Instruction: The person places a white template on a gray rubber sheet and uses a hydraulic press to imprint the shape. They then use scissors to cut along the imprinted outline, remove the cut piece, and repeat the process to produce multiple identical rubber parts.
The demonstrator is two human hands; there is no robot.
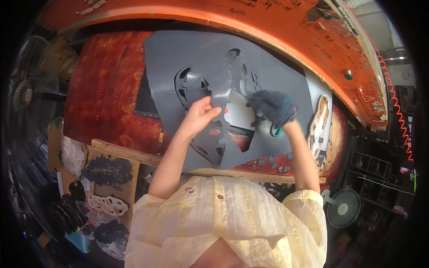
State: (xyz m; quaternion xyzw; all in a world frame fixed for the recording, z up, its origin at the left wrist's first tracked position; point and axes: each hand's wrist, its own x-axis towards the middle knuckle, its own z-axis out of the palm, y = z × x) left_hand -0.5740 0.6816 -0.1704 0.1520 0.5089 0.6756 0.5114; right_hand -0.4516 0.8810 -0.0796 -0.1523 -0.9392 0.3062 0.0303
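Observation:
A large grey sheet [192, 49], which looks like foam or rubber, lies across the work table with shaped cut-outs in it. My bare left hand [203, 117] pinches a cut, slotted grey piece [210, 145] near the middle of the sheet, thumb toward the right. Through an opening to the right of that hand, a pale surface [239, 111] shows. My right hand [275, 108], in a dark knitted glove with a green cuff, is over the sheet at the right edge of this opening. Its fingers are blurred, and what they hold is hidden.
An orange machine beam [268, 24] crosses behind the sheet. A pale slotted cutting die [318, 123] stands at the right. Grey scraps [272, 165] lie along the near edge. A wooden rail [129, 152] borders the red table [105, 85]. A fan [343, 207] stands at lower right.

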